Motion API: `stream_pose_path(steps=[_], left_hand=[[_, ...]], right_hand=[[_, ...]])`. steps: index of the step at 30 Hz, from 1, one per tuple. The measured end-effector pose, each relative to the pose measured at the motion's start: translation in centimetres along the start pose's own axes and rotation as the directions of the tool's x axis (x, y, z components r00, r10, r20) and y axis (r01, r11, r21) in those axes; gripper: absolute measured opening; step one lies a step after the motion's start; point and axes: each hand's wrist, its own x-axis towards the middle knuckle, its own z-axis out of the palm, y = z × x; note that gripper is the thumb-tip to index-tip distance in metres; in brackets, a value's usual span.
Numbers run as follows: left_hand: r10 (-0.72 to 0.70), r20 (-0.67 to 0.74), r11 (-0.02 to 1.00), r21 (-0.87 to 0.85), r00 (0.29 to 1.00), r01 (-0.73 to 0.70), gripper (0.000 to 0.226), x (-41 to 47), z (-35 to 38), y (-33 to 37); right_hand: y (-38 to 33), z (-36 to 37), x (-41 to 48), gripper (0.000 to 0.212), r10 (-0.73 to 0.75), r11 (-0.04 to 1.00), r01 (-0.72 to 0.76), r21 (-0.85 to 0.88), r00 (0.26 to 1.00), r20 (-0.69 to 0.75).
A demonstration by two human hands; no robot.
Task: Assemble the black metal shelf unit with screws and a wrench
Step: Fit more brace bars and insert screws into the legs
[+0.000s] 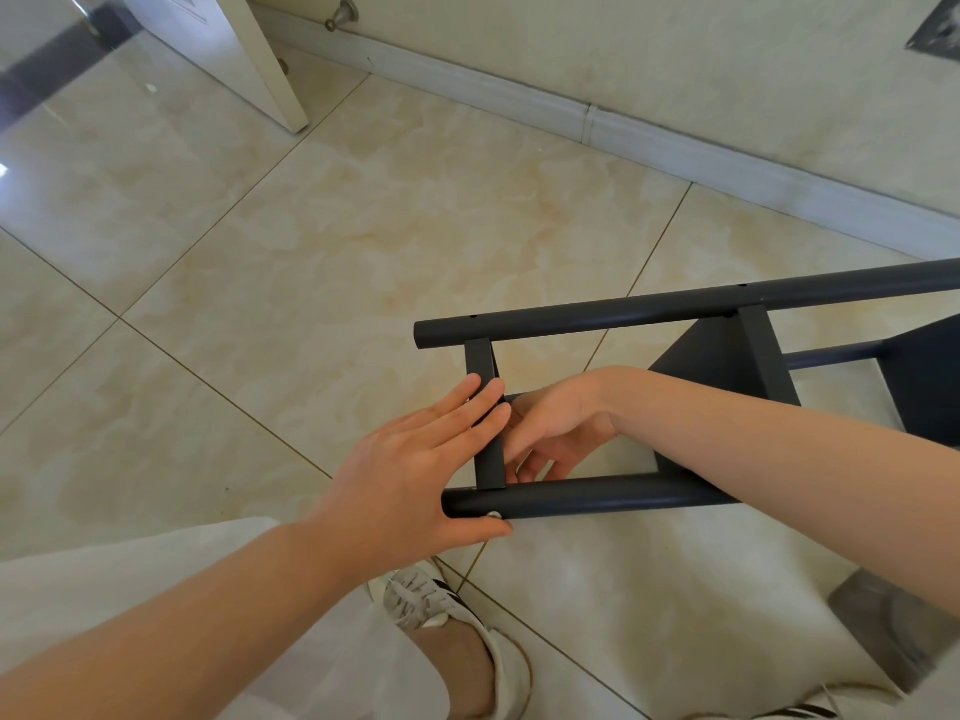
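**Two bare hands at one end of a black shelf frame lying on a tiled floor**

A black metal shelf unit (711, 366) lay on its side on a glossy cream tiled floor (311, 226), to the right of centre and running out of the right edge of the view. Two round black tubes ran roughly left to right. The far tube (623, 311) was higher in the view, and the near tube (597, 498) was closer to the person. A flat black crossbar (480, 358) joined them near their left ends.

The left hand (415, 475) reached in from the lower left. Its fingers were straight and lay flat across the crossbar, gripping nothing. Its thumb stretched along the underside of the near tube, just beside a small silver screw head (493, 515) at the joint.

The right hand (556, 428) came in from the right, over the near tube and into the opening of the frame. Its fingers bent towards the inner side of the crossbar, which partly hid them. Whether they held anything could not be told.

Below the hands was a white shoe with dark stripes (431, 600). The lower edge of a white door (249, 59) stood at the upper left, and a pale skirting board (571, 116) ran along the wall.
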Motion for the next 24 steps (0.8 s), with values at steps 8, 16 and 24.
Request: stream_pose_path(steps=[8,16,24], left_hand=[[-0.003,-0.004,1.000,0.004,1.000,0.003,0.090,0.33,-0.02,-0.03],[-0.004,-0.004,1.000,-0.006,1.000,0.004,0.090,0.30,-0.03,0.03],[-0.004,-0.011,1.000,0.012,1.000,0.004,0.090,0.32,-0.18,0.17]], right_hand=[[-0.08,-0.89,-0.67,0.017,0.033,0.999,-0.033,-0.012,0.999,0.020],[-0.05,-1.01,-0.82,0.012,0.005,1.000,-0.005,-0.001,1.000,0.014],[-0.38,-0.57,-0.84,0.022,0.026,0.999,-0.025,-0.045,0.999,0.026]])
